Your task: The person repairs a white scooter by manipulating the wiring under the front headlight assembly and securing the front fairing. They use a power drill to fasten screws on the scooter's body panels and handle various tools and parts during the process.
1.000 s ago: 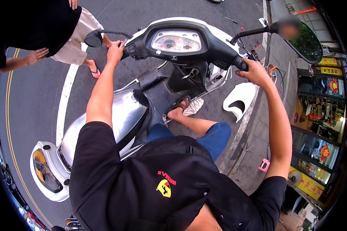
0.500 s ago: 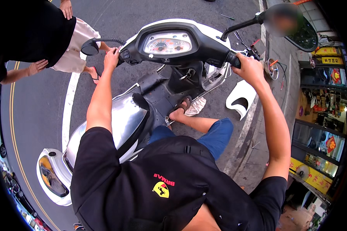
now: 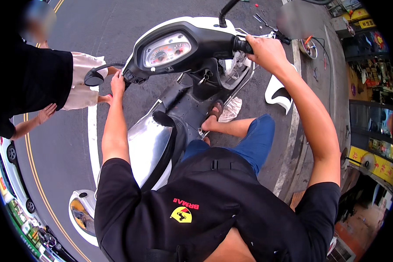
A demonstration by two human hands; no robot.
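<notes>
My left hand (image 3: 118, 81) is closed on the left handlebar grip of a white-and-black scooter, next to the switches. My right hand (image 3: 264, 54) wraps round the right grip (image 3: 239, 45), higher in the picture. Between them sit the dark handlebar cowl (image 3: 207, 41) and the round-cornered gauge cluster (image 3: 166, 51), with a key (image 3: 206, 77) in the front panel below. The silver-and-black seat (image 3: 139, 153) lies beside my left forearm. My sandaled foot (image 3: 214, 114) is by the floorboard (image 3: 174, 98)'s edge.
Another person (image 3: 39, 83) in black top and pale shorts stands at the left. On the right lie a loose white panel (image 3: 284, 98), a rag (image 3: 230, 109), tools (image 3: 264, 24) and a metal bowl (image 3: 311, 51). A parked white car (image 3: 13, 161) is far left; storefronts (image 3: 371, 122) line the right.
The handlebar has swung anticlockwise: its right end and my right hand are higher, its left end and my left hand lower and further left. The view has shifted too.
</notes>
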